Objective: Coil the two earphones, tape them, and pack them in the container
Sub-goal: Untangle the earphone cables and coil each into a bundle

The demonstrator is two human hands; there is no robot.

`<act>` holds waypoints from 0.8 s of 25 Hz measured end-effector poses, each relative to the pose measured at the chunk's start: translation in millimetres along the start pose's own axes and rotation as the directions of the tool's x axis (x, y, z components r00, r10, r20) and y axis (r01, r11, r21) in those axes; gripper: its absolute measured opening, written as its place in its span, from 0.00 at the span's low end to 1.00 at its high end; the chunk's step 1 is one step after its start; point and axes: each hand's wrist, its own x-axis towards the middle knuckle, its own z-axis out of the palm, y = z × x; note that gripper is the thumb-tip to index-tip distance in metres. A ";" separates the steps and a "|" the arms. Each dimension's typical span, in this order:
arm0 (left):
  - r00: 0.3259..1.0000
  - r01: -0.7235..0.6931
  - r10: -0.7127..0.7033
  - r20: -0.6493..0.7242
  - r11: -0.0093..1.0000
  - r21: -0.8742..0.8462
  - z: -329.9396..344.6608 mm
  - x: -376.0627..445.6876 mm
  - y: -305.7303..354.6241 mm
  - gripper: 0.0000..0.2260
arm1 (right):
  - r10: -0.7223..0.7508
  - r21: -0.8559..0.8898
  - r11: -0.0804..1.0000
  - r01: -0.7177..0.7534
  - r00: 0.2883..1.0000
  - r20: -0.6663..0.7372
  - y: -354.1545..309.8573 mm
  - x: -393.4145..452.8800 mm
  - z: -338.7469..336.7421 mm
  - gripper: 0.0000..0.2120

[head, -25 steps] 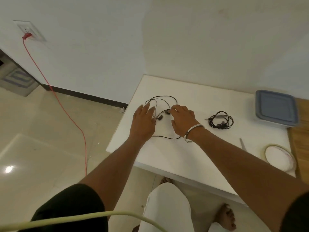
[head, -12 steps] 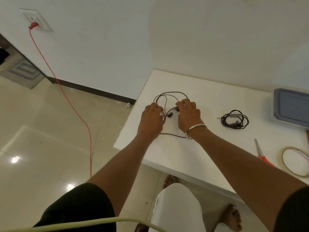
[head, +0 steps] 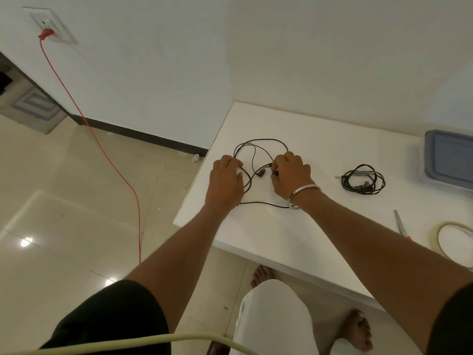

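A loose black earphone point(head: 261, 144) lies spread in wide loops on the white table point(head: 294, 234). My left hand point(head: 226, 181) rests on the left side of its cable with fingers bent over it. My right hand point(head: 290, 175), with a metal bangle on the wrist, pinches one earbud between thumb and fingers; the other earbud lies between my hands. A second black earphone point(head: 363, 179) lies coiled in a bundle to the right, untouched. The container point(head: 448, 160), with a grey-blue lid on, stands at the far right.
A roll of tape point(head: 454, 242) lies at the right edge near me, with scissors point(head: 400, 224) beside it. The table's left edge drops to a tiled floor. A red cord point(head: 107, 155) runs from a wall socket across the floor.
My left hand's fingers have curled down onto the cable. My right hand has closed on an earbud. The camera has turned, so the scene shifted right.
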 end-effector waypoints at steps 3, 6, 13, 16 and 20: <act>0.999 0.008 -0.007 -0.041 1.000 0.023 -0.3 0.3 1.2 0.12 | 0.011 0.063 0.998 -0.003 0.993 -0.121 -0.3 2.5 -0.8 0.06; 0.998 0.008 -0.006 -0.057 0.999 0.031 0.2 1.2 4.3 0.12 | -0.033 -0.006 0.999 0.033 0.997 -0.067 2.4 14.3 -2.6 0.13; 0.995 -0.072 0.067 -0.079 0.996 -0.052 -4.9 9.0 14.1 0.15 | -0.105 -0.159 0.983 0.097 0.993 -0.045 11.9 23.4 -5.0 0.10; 0.994 -0.094 0.086 -0.063 0.986 -0.135 -3.2 9.9 24.6 0.14 | -0.194 -0.164 0.970 0.179 0.978 -0.081 16.8 17.3 -17.8 0.06; 0.981 -0.099 0.157 0.116 0.911 -0.400 -10.9 11.3 48.0 0.14 | -0.264 0.016 0.964 0.266 0.961 -0.089 12.8 5.6 -40.6 0.05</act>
